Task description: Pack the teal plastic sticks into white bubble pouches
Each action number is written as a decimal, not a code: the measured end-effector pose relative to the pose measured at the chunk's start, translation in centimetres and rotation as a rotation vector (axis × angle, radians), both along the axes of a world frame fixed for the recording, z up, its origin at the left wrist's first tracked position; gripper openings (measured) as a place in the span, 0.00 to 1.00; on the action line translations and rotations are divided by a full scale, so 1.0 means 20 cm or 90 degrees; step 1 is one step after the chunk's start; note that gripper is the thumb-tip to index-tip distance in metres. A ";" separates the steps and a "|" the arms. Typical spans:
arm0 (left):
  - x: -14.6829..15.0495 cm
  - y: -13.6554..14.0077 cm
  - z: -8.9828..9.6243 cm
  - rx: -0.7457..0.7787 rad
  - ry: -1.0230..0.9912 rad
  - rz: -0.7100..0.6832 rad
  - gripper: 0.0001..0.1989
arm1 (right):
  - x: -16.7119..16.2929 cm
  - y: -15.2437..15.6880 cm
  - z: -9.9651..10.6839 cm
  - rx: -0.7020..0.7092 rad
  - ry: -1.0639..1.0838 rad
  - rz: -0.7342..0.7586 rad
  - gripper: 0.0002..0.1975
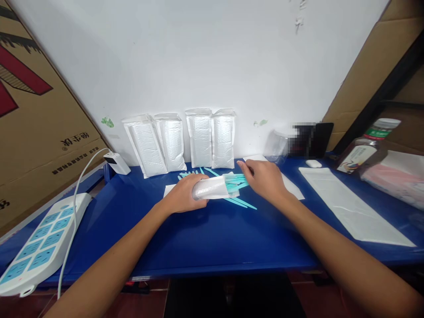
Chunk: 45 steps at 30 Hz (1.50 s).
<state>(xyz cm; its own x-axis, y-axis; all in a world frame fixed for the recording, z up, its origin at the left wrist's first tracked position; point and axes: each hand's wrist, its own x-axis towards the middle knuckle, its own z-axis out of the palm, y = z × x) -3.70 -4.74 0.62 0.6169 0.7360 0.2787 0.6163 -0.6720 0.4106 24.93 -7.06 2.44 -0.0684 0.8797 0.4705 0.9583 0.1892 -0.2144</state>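
Note:
My left hand [188, 194] is closed around a small white padded mailer [212, 187], its open end facing right. In my right hand [263, 176] is a bunch of thin turquoise plastic sticks [236, 180], with one end at the mailer's mouth; whether their tips are inside it I cannot tell. Beneath and beyond the hands, more turquoise sticks [243, 203] lie loose on the blue table [212, 247]. Part of a white sheet or flat mailer [169, 190] shows behind my left hand.
Several filled silver-white mailers [200, 139] lean upright against the wall. On the right lie a long flat white mailer [357, 207], a white earbud case [313, 164] and a brown bottle [361, 148]. A power strip [46, 243] and a white charger [117, 163] with cable occupy the left.

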 end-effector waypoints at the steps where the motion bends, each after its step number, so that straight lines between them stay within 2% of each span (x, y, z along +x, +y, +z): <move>1: 0.00 0.00 0.00 0.002 -0.011 -0.001 0.30 | -0.02 -0.01 0.00 0.002 0.005 0.010 0.28; 5: 0.01 0.01 -0.01 -0.003 -0.061 0.005 0.27 | -0.05 -0.04 -0.01 0.032 0.038 0.043 0.24; 13: -0.01 0.02 -0.01 -0.038 -0.108 0.030 0.26 | -0.01 -0.02 -0.02 0.066 0.084 0.027 0.17; 23: -0.01 0.02 0.00 -0.053 -0.113 0.039 0.26 | 0.00 -0.03 0.00 0.077 0.059 0.018 0.15; 29: 0.03 0.00 -0.03 0.025 -0.094 -0.009 0.28 | -0.12 -0.05 -0.04 0.104 0.040 0.120 0.15; 33: 0.06 -0.02 -0.04 0.052 -0.100 -0.025 0.29 | -0.18 -0.09 -0.03 0.142 0.132 0.317 0.13; 35: 0.06 -0.02 -0.04 0.058 -0.121 -0.016 0.28 | -0.17 -0.11 -0.01 0.191 0.204 0.382 0.11; 38: 0.04 -0.01 -0.02 0.037 -0.190 0.035 0.27 | -0.13 -0.12 0.04 0.331 0.299 0.340 0.09; 41: -0.01 0.04 0.02 0.043 -0.346 0.112 0.26 | -0.07 -0.10 0.07 0.435 0.338 0.252 0.08; 43: -0.05 0.07 0.04 0.092 -0.469 0.180 0.23 | -0.04 -0.08 0.06 0.433 0.335 0.220 0.09; 45: -0.09 0.11 0.05 0.146 -0.558 0.238 0.21 | -0.03 -0.05 0.04 0.380 0.312 0.217 0.10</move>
<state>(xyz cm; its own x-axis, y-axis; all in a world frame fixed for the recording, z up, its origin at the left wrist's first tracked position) -5.42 -2.61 1.65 -0.1390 0.7126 0.6877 0.3455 -0.6159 0.7080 24.40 -8.10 3.30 0.0478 0.4421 0.8957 0.6522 0.6653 -0.3632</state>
